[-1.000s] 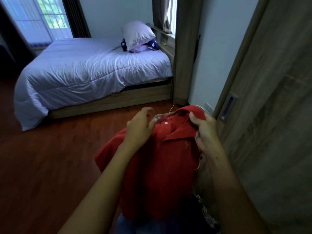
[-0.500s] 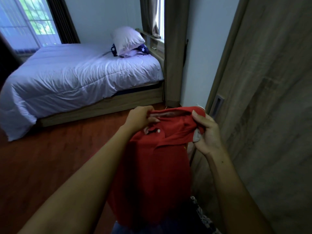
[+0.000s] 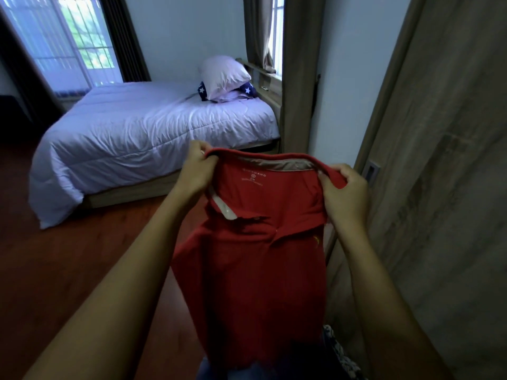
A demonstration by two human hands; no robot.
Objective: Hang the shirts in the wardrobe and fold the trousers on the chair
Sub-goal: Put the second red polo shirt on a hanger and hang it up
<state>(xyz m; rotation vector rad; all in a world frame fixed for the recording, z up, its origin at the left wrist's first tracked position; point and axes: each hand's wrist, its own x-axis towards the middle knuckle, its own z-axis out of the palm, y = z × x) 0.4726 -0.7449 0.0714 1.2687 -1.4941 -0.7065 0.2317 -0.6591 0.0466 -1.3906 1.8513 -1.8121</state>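
Observation:
A red polo shirt [image 3: 252,275] hangs in front of me, its collar spread wide so the printed label inside the neck shows. My left hand [image 3: 196,171] pinches the left end of the collar. My right hand [image 3: 344,197] grips the right end, fingers curled round the fabric. The shirt's body drops down between my forearms, and its hem is lost in shadow at the bottom edge. The closed wooden wardrobe door [image 3: 439,187] with a recessed handle [image 3: 372,171] stands right beside my right hand. No hanger shows.
A bed [image 3: 142,144] with a white duvet and pillows [image 3: 223,76] fills the far left. Reddish wooden floor [image 3: 68,270] lies between it and me. A curtain [image 3: 297,75] hangs by the wall ahead. Patterned cloth [image 3: 340,355] and blue fabric peek out below the shirt.
Both hands have moved apart and lifted the shirt, stretching the collar open so the inner label faces me. The view has turned slightly to the right.

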